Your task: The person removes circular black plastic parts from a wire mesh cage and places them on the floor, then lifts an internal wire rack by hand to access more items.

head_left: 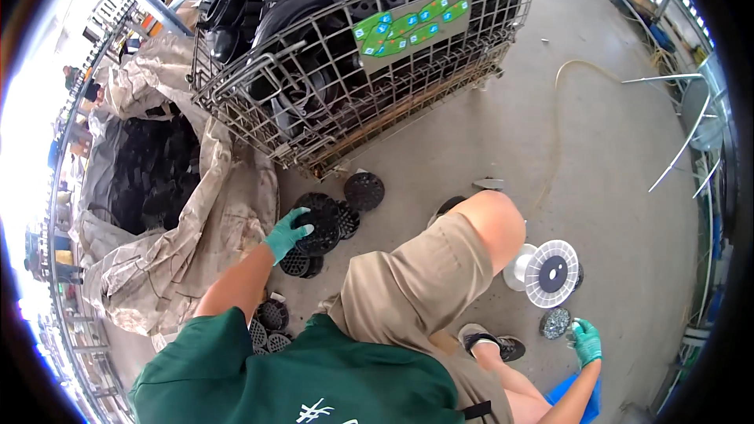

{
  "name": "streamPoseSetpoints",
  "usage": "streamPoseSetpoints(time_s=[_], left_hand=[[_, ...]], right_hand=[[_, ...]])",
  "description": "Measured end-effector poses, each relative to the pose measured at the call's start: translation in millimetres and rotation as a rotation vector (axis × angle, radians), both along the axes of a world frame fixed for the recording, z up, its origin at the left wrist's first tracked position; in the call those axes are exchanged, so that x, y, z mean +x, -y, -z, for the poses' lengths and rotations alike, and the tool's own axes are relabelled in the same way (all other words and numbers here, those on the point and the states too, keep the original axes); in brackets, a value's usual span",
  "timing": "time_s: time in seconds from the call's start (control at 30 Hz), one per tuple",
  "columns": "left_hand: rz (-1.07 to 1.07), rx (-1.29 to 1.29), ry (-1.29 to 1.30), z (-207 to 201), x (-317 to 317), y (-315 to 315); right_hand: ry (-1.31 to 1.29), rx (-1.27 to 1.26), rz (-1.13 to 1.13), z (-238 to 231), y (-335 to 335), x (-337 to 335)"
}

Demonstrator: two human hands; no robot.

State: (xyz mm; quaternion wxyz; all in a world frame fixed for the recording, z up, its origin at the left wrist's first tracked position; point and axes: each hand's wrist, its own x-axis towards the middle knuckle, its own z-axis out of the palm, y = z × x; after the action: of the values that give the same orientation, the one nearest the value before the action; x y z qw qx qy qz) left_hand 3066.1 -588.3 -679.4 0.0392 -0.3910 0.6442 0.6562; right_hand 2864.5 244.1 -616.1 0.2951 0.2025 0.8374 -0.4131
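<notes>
Beside the sack — wire cage, black discs

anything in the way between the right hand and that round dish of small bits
Nothing visible: the right hand is close beside the dish, on its right. The white spool is beyond the dish, off that path.

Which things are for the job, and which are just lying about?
Likely the job:
black discs, left hand touching one
dish of small bits, beside right hand
maybe wire cage with similar parts

Seemingly just lying about:
hose
stool
spool, perhaps
</notes>
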Motion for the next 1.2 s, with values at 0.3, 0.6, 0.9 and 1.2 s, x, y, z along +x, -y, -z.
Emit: streamPoseSetpoints(time_s=[0.3, 0.6, 0.9, 1.2], left_hand=[[0.247, -0.785, 0.334, 42, -4, -15], [0.410, -1.413, -0.924, -333, -233, -62], [0.983, -1.893, 0.004, -430, -431, -8], [1.068, -1.720, 0.117, -437, -456, -29]], right_hand=[[-0.113, 0.046, -0.126, 23, -2, -21], [-0.215, 0.067, -0.203, 49, -23, -37], [-0.326, 0.171, -0.289, 5, 12, -38], [-0.357, 0.231, -0.270, -36, 31, -31]])
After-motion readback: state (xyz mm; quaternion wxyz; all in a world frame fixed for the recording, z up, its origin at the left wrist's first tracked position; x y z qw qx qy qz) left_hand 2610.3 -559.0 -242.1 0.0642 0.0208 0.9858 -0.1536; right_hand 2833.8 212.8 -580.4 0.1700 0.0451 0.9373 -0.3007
